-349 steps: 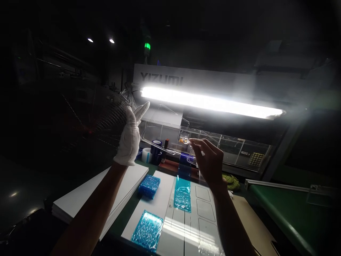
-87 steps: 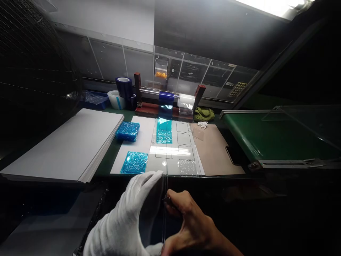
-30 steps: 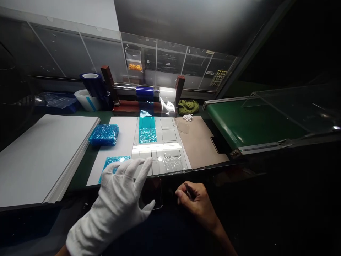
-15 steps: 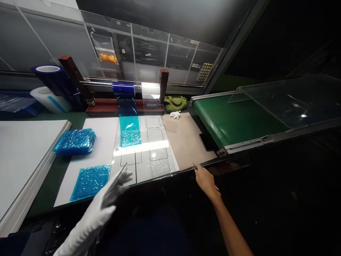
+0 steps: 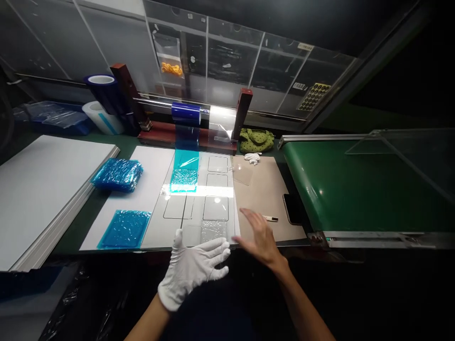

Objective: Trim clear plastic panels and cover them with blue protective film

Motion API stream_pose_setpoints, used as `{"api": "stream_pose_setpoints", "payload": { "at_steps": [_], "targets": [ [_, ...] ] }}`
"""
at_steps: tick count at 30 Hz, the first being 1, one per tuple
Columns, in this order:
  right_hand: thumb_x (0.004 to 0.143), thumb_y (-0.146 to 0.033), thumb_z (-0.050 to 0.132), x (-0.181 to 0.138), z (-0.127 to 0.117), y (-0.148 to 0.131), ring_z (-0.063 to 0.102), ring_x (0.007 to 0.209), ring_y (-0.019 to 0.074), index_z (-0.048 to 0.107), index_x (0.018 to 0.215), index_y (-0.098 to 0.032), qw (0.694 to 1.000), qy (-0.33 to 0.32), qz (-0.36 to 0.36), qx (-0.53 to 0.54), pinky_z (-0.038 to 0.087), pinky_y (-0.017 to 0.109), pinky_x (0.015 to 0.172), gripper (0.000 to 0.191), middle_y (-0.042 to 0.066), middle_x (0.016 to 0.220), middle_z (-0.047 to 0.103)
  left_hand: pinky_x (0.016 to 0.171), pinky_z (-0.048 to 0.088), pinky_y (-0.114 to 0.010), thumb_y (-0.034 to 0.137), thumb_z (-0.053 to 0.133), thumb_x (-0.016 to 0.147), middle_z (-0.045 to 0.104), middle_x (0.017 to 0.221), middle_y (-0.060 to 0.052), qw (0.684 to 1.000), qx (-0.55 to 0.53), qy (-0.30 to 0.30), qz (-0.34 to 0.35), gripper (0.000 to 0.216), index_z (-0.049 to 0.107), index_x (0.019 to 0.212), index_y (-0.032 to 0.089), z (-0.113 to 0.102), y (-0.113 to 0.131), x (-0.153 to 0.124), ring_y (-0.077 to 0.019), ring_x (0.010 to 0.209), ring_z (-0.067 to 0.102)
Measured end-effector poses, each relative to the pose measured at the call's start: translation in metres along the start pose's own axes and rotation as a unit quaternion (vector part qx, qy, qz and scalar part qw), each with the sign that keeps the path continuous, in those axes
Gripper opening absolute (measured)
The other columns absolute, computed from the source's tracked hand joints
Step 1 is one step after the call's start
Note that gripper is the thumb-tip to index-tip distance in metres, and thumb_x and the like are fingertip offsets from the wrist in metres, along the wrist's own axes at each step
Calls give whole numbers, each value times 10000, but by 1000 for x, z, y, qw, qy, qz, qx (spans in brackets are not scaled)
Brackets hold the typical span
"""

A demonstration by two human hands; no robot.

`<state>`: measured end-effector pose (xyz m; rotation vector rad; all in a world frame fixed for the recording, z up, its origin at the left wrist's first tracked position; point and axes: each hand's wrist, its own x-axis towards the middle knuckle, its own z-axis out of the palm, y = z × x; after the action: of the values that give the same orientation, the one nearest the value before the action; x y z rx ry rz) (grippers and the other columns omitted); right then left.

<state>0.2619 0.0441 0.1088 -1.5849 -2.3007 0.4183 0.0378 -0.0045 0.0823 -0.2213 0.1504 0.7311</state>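
My gloved left hand point(image 5: 194, 270) is at the table's near edge, thumb up and fingers stretched to the right, and it appears to grip a small clear plate point(image 5: 192, 235) by its edges. The plate is over the near end of a clear template sheet point(image 5: 213, 187) marked with rectangular outlines. My bare right hand point(image 5: 258, 234) hovers open, fingers stretched out, over the near edge of a brown sheet point(image 5: 263, 189). A small pen-like tool point(image 5: 270, 218) lies on that sheet just beyond its fingertips. A wrinkled clear film piece point(image 5: 213, 229) lies between the hands.
Blue film pieces point(image 5: 124, 228) and a stack of blue-wrapped pieces point(image 5: 117, 174) lie on white paper at left. White boards point(image 5: 42, 184) are further left. A film roll holder point(image 5: 186, 113) and tape rolls point(image 5: 103, 94) stand at the back. A green conveyor point(image 5: 355, 189) and a dark phone point(image 5: 293, 208) are at right.
The pen-like tool has left my right hand and lies on the brown sheet; that hand has opened. My left hand has brought the clear plate up to the template's near end.
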Motion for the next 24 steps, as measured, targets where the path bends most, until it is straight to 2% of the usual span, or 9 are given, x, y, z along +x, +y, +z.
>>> {"api": "stream_pose_setpoints", "payload": {
  "at_steps": [3,5,7,11,14,18,21,24],
  "targets": [
    [703,-600,617,-3,-11,-38,348,1306,306,209,1445,-132,991,-66,-109,41,226,514,1106,968,139,1421,406,1053,212,-536,823,342,675,376,1394,-230,999,24,-18,12,1052,341,1358,22,1,-5,18,-365,1306,306],
    [668,-616,633,-1,-7,-48,310,1328,331,145,1457,-93,982,-98,-152,45,180,555,1113,1065,171,1447,356,1068,199,-507,842,317,663,355,1423,-190,998,44,-40,25,1027,355,1367,95,1,-8,31,-354,1331,275],
    [674,-590,631,4,1,-47,306,1327,346,113,1458,-67,978,-115,-171,41,158,587,1105,1076,202,1442,349,1072,196,-495,846,283,674,360,1428,-167,996,63,-55,38,996,372,1365,135,1,-11,42,-343,1340,268],
    [677,-546,621,17,19,-29,358,1289,342,108,1453,-43,974,-120,-190,26,141,587,1105,1057,231,1387,409,1075,204,-494,861,294,659,381,1412,-181,994,78,-48,66,1035,350,1379,121,-4,-9,52,-340,1348,257],
    [675,-474,635,35,36,-12,340,1296,339,108,1451,-35,979,-91,-183,-13,120,579,1109,1036,233,1391,400,1093,164,-521,778,341,738,354,1435,-181,994,61,-24,84,945,338,1382,85,-20,0,40,-322,1387,161],
    [711,-374,638,69,69,11,277,1328,353,131,1447,-29,985,-32,-142,-94,58,605,1101,957,234,1424,354,1117,90,-534,685,374,790,295,1473,-173,994,37,-7,105,871,373,1347,15,-56,6,6,-271,1414,-10],
    [724,-342,644,88,93,24,256,1338,350,138,1446,-30,981,-28,-143,-130,16,607,1098,935,227,1435,344,1128,54,-515,703,346,792,243,1495,-159,990,20,-11,136,888,359,1360,20,-76,0,-13,-256,1409,-60],
    [731,-334,642,99,111,33,250,1343,340,141,1443,-19,976,-37,-155,-148,-16,600,1096,926,226,1432,351,1133,26,-501,739,301,783,222,1502,-144,987,11,-35,155,919,355,1368,32,-85,-8,-18,-249,1402,-94]
  ]
}}
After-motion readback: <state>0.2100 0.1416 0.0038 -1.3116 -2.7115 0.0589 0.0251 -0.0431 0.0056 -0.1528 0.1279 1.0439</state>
